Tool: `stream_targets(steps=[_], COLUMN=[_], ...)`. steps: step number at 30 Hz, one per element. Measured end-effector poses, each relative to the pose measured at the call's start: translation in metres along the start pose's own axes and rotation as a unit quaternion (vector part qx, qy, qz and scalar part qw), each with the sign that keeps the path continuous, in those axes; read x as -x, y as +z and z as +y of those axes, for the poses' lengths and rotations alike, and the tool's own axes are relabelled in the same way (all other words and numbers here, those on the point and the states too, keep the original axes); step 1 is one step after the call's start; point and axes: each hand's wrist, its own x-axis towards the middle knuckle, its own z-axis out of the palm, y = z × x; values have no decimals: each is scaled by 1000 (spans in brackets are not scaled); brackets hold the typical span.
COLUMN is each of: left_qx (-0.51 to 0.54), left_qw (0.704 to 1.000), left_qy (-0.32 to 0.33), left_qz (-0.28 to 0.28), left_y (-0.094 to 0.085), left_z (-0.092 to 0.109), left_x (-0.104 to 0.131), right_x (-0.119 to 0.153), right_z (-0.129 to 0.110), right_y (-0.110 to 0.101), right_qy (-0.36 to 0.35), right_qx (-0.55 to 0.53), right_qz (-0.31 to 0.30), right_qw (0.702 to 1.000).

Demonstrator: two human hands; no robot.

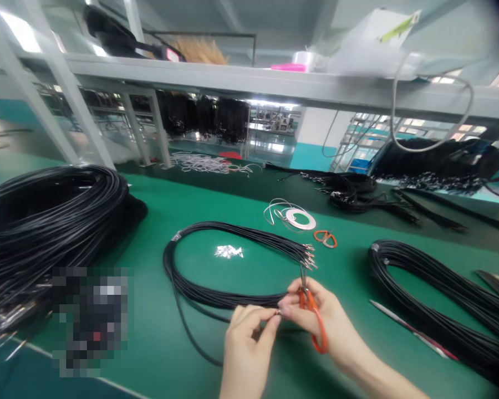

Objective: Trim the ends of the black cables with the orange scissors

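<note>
Pinching small silvery tip [278, 313] in left hand [248, 337], clamping orange-handled metal scissors [322, 333] in right hand [334, 313], beside looped black cable bundle [218, 296].

Factory workshop, green workbench [145, 338], bundled black cables [228, 299]

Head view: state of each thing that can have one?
Left hand, pinching small metal end
Right hand, gripping
Held scissors, blades forward
Second scissors, lying flat, open/shut unclear
Middle cable bundle, looped
Right cable bundle, looped
Left cable pile, coiled
White wire, coiled
Small pieces, loose heap
</note>
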Motion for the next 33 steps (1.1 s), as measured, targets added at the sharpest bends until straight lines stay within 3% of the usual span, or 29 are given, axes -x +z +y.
stream_targets(steps=[3, 7, 12, 15, 18, 20, 23, 26, 29, 33], left_qx=[85, 216, 311, 338, 341, 339, 333, 326, 306, 266], left_qw=[993, 960, 924, 908, 902, 901, 902, 908, 919, 937], left_qy=[-81, -179, -224, -249, -266, -270, -271, -263, -246, -225], left_qz=[6, -3, 8, 10, 14, 26, 39, 10, -23, -21], left_y=[-7, -16, -26, -30, -32, -32, -34, -36, -36, -33], left_z=[-5, -12, -16, -18, -19, -19, -16, -10, -2, 10], left_x=[-9, -15, -16, -17, -17, -17, -15, -9, -2, 9], right_x=[-17, -55, -124, -157, -170, -164, -133, -89, -55, -35], right_z=[-5, 0, 17, 26, 25, 17, 1, -11, -13, -11], right_y=[6, 19, 57, 78, 85, 81, 68, 52, 39, 30], right_qy=[-7, -51, -163, -173, -173, -170, -148, -34, 47, 45], right_qx=[35, 128, 243, 267, 266, 247, 215, 126, 31, -34], right_qz=[-30, -67, -75, -70, -70, -78, -121, -199, -232, -251], right_qw=[999, 988, 953, 945, 946, 951, 958, 971, 971, 966])
